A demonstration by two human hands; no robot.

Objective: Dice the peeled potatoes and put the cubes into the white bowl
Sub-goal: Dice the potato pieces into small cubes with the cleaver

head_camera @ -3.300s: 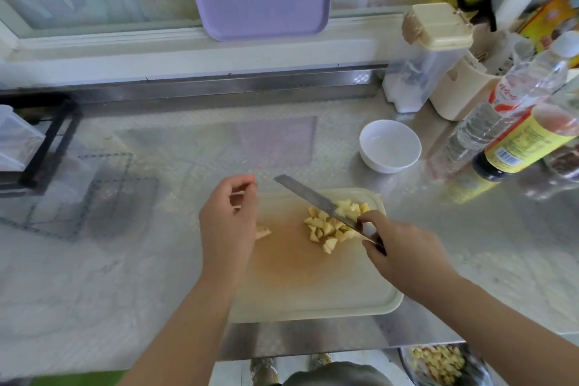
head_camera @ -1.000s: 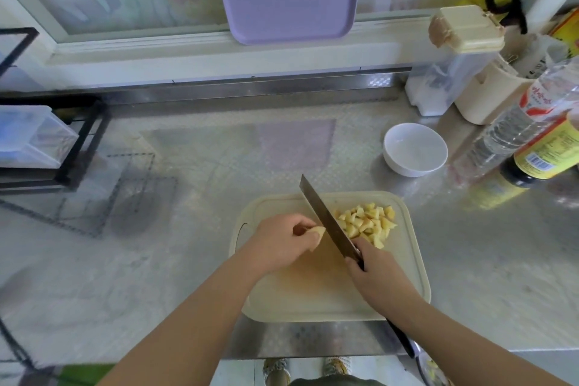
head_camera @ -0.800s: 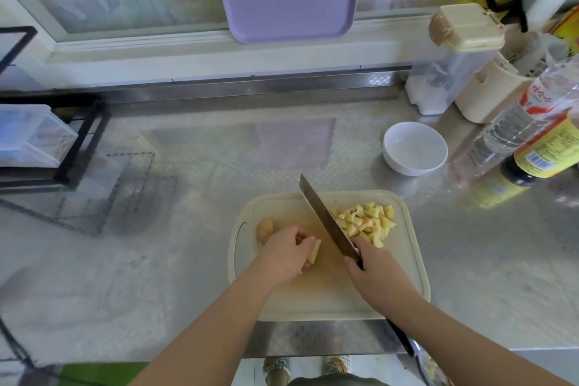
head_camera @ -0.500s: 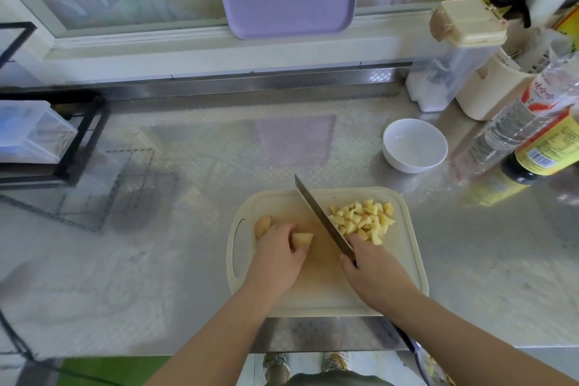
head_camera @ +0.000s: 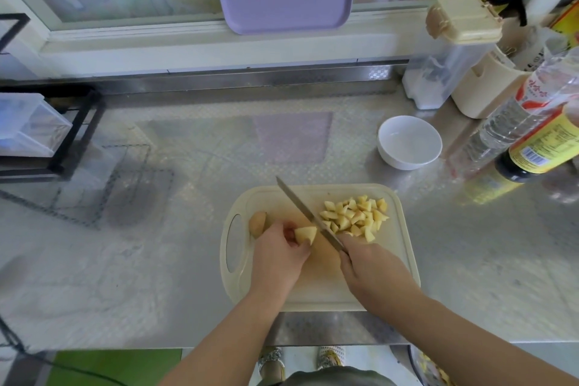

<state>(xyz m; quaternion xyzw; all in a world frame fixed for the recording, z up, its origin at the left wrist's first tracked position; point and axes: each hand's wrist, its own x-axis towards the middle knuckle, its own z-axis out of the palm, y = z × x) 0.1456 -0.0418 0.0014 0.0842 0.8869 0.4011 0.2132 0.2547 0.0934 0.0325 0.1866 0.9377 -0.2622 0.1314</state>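
The left hand (head_camera: 277, 255) pinches a potato chunk (head_camera: 305, 234) on the cutting board (head_camera: 322, 288), the right hand (head_camera: 369, 269) grips the knife (head_camera: 308, 212) just beside it, so tuck those fingers back, cut straight down, and make bits as small as the cubes (head_camera: 355, 218) piled nearby, not yet in the white bowl (head_camera: 409, 142).

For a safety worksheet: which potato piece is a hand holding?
The wedge left of the knife, pinched by the left hand; the cubes and end piece lie unheld.

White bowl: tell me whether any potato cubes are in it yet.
No, the white bowl shows only its bare inside, while the potato cubes lie piled on the cutting board.
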